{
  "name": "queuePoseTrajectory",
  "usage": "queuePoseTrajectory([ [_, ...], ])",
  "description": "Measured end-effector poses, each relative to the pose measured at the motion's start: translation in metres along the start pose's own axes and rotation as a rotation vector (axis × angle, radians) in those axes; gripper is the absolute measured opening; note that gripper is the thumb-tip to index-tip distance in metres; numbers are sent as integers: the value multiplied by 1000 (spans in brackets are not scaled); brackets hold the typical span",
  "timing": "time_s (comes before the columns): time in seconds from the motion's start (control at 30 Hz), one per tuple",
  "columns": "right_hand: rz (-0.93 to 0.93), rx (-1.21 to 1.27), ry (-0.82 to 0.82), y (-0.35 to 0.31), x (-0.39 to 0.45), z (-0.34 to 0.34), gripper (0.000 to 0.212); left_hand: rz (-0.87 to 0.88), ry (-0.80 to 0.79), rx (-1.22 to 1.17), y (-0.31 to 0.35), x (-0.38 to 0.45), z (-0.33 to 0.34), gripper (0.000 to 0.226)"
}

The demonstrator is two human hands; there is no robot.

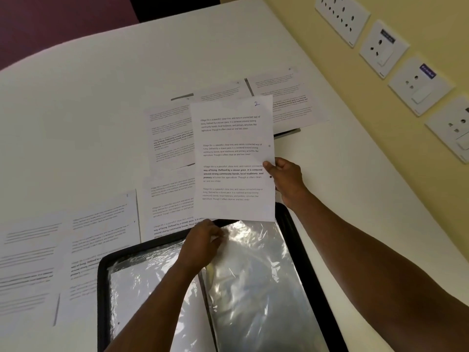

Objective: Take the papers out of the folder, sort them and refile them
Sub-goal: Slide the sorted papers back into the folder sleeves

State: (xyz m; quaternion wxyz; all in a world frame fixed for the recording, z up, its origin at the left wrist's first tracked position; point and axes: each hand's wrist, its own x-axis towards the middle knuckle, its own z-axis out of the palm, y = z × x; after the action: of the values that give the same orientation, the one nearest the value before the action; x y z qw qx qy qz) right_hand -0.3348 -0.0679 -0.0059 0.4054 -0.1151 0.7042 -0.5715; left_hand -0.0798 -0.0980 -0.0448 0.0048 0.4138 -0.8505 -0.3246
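A black folder [307,262] lies open at the table's near edge, with shiny clear plastic sleeves [251,280] inside. My right hand [285,177] pinches the right edge of a printed sheet marked "2" [233,158] and holds it upright above the folder's top edge. My left hand [203,243] grips the top of a clear sleeve just under the sheet's bottom edge. Several other printed pages [170,138] lie spread flat on the white table behind and to the left of the folder.
More loose pages [99,240] cover the table at the left, and two pages [286,97] lie at the back right. A yellow wall with several white power sockets [383,48] runs along the table's right side. Bare white tabletop [101,97] stretches across the far left.
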Motion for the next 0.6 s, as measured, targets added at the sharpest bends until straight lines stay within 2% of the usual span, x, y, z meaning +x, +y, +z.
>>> queuePoseTrajectory([
  [0.1, -3, 11, 5, 0, 1, 3, 10, 3, -19, 3, 0, -3, -2, 14],
  [0.33, -7, 37, 34, 1, 2, 5, 9, -63, -51, -26, -2, -6, -4, 12],
  [0.43, -13, 42, 46, 2, 3, 5, 7, -25, -73, -75, 1, -7, 0, 10],
  [0.53, -5, 63, 54, 3, 4, 5, 6, 0, -82, -72, 8, -7, 3, 22],
  [0.6, 14, 90, 51, 4, 5, 5, 5, -25, -88, -51, 12, -4, 6, 17],
])
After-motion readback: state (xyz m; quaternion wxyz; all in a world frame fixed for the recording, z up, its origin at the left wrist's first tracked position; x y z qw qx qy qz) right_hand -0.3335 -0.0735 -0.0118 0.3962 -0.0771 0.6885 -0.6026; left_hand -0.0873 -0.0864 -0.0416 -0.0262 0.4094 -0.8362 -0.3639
